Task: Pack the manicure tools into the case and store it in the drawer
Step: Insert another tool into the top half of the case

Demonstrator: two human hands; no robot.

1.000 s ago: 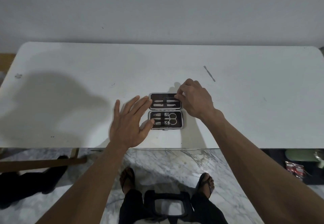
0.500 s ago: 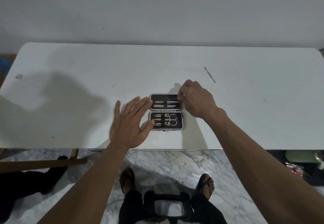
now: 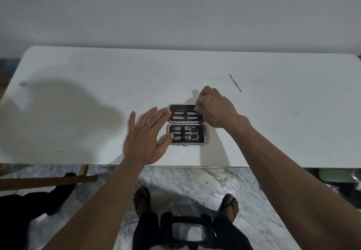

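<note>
A small black manicure case [image 3: 203, 134] with a metal rim lies open flat on the white table [image 3: 78, 116]. Its near half holds scissors and clippers under a strap. Its far half holds thin metal tools. My right hand [image 3: 214, 109] sits at the far half's right end, fingertips pinched on a thin tool [image 3: 188, 110] lying in the top slot. My left hand [image 3: 144, 138] lies flat with fingers spread against the case's left edge, thumb on the near half. One loose thin metal tool [image 3: 235, 83] lies on the table, farther back and to the right.
A wall runs behind the table. Below the table's front edge are marble floor, my sandalled feet [image 3: 230, 206], a wooden bar [image 3: 48, 180] at left and dark items at right.
My right fingers have shifted slightly at the top tool in the case's far half. The left hand and the case stay put.
</note>
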